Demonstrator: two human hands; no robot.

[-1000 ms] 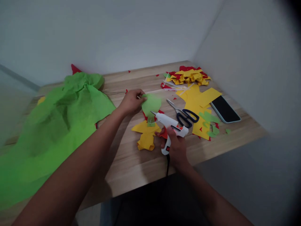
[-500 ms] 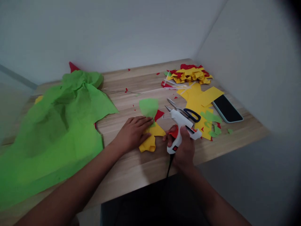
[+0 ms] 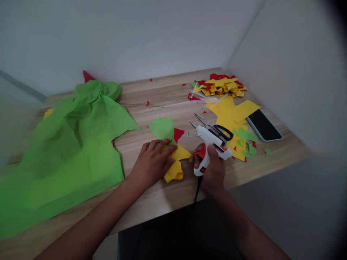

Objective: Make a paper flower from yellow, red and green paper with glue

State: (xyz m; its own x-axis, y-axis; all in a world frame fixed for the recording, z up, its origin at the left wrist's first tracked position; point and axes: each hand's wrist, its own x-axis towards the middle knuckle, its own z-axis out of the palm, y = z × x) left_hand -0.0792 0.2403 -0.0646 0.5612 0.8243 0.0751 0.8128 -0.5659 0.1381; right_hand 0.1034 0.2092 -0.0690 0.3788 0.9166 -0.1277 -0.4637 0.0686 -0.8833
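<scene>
Left of the navy-handled metal scissors (image 3: 216, 127), left hand (image 3: 151, 164) rests slightly spread, ungrasping, on yellow curled paper (image 3: 177, 164); right hand's (image 3: 213, 169) fingers wrap white plastic glue gun (image 3: 207, 139).

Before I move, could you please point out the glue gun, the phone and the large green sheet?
Glue gun (image 3: 208, 136): head view, on its white body.
Phone (image 3: 265, 125): head view, on its dark screen.
Large green sheet (image 3: 73, 151): head view, on its middle.

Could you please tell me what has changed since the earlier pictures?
The left hand released its pinch on the small green piece, which swung left, and now lies flat across it and the curled yellow piece. The right hand, still holding the glue gun, moved right. The scissors and phone stayed put.
</scene>
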